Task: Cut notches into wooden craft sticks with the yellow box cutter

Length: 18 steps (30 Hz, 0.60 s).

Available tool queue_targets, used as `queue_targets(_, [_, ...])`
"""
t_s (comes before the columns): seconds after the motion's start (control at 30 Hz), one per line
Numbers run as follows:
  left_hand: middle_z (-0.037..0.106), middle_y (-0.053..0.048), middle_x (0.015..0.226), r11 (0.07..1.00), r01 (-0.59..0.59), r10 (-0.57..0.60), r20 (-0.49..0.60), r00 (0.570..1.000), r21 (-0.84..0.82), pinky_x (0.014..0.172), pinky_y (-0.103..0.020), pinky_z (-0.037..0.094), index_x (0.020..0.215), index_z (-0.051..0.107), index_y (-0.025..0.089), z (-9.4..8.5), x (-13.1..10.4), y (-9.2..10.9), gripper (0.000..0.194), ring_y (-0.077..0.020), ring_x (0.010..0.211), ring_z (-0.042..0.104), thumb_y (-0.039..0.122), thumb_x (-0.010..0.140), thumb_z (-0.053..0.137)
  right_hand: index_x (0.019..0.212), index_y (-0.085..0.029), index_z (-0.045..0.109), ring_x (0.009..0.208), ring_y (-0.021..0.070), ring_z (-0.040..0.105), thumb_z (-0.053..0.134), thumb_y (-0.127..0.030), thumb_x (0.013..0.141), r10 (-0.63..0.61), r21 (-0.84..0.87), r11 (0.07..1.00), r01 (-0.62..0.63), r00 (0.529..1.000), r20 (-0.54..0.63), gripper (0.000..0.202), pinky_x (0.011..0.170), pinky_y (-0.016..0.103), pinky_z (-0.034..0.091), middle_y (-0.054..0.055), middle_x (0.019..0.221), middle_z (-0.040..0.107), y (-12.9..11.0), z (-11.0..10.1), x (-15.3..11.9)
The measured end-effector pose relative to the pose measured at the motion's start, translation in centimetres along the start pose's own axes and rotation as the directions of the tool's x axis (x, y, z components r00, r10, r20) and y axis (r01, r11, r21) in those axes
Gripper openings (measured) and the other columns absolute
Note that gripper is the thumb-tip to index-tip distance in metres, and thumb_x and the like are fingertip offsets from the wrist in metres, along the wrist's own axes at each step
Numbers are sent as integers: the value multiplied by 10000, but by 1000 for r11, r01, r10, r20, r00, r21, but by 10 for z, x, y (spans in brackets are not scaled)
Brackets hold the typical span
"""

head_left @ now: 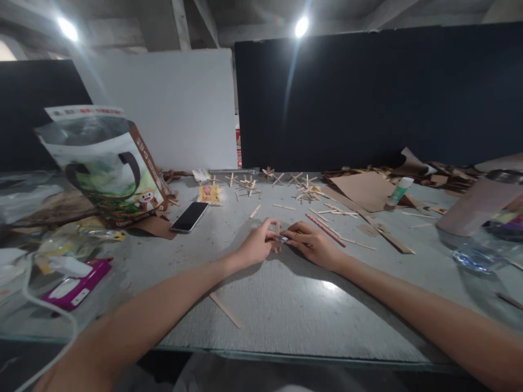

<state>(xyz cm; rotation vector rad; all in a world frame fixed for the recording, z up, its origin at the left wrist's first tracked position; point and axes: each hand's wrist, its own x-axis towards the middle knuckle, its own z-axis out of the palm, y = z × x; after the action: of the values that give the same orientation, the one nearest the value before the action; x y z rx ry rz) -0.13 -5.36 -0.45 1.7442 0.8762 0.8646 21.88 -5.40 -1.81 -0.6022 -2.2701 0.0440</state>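
My left hand (259,242) pinches a short piece of wooden stick (277,231) above the middle of the table. Close against it, my right hand (312,246) is closed on a small shiny metal piece (283,238), whose kind I cannot make out. The metal piece meets or nearly meets the stick. Just right of my right hand lies a red patterned pencil (326,230) beside several loose wooden sticks (341,212). Behind my hands stand or lie several small crossed-stick pieces (278,178). Another flat stick (225,310) rests nearer the front edge.
To the left are a large printed bag (110,174), a phone (190,216), a yellow packet (211,194) and a purple device (77,286) near a white cable (30,291). Cardboard (362,190), a glue stick (400,190) and a pinkish cylindrical container (469,207) occupy the right.
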Motion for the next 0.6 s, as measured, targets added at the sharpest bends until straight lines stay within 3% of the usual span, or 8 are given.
queue_targets(0.13, [699,-8,699,999,24,-24,-22,999,-21,662,-271,460,1049,531,192,0,1,-1,296,-176,690,676,48,792,549,1340,-246,716,949,248,671,521,-289,1072,-1,-5,1000,1,1000,0,334,800,389,593,133,1046,689,1,0,-1])
queue_targets(0.33, [686,15,669,1000,-12,12,-5,1000,1,643,-252,457,1271,551,192,1,-1,2,544,-163,666,663,10,759,530,1306,-232,726,973,259,662,528,-286,1068,-5,1,1000,5,1000,-2,315,829,410,592,137,1047,688,2,1,-2])
queue_targets(0.6, [667,27,652,999,-52,52,5,999,-12,636,-233,472,1242,565,191,1,-1,2,518,-140,632,643,2,763,501,1285,-216,729,940,251,656,527,-266,1067,-10,25,1000,10,1000,-6,301,793,400,579,134,1027,674,5,2,-3])
